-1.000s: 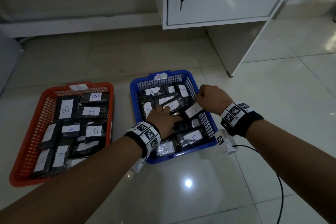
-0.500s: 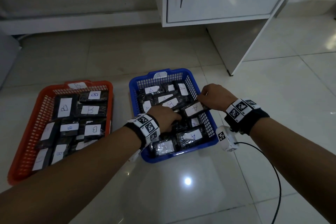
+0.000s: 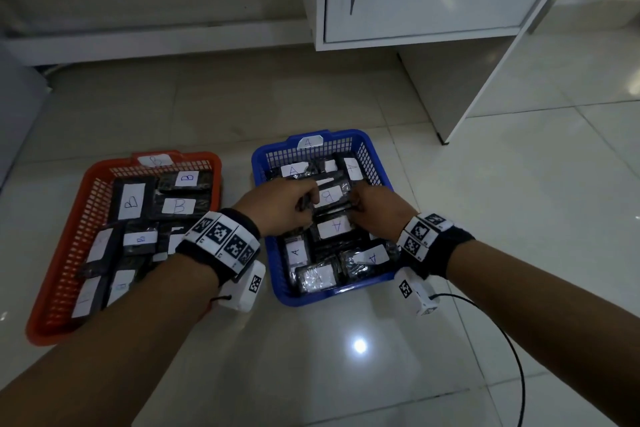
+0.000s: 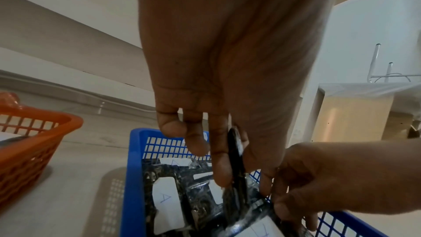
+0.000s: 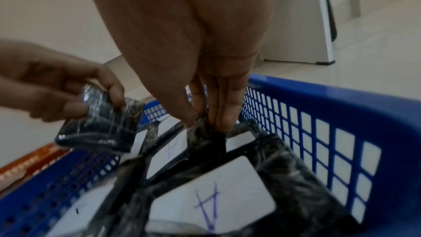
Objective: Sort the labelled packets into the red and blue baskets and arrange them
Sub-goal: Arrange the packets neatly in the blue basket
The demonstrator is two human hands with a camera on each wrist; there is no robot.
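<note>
- Baskets: red basket (image 3: 69, 246), tagged B, and blue basket (image 3: 375, 163), tagged A, side by side on the tiled floor (image 3: 346, 374); both well filled with black packets.
- Stray packet (image 3: 329, 198): labelled B, lifted above the blue basket's A packets; judged misplaced, due for the red basket.
- Left hand (image 3: 280, 206): fingers pinching the stray packet's left edge.
- Right hand (image 3: 377, 211): fingertips pinching the plastic of a packet in the blue basket.
- Progress: sorting nearly done; this transfer and the tidying of skewed, overlapping packets remain.
</note>
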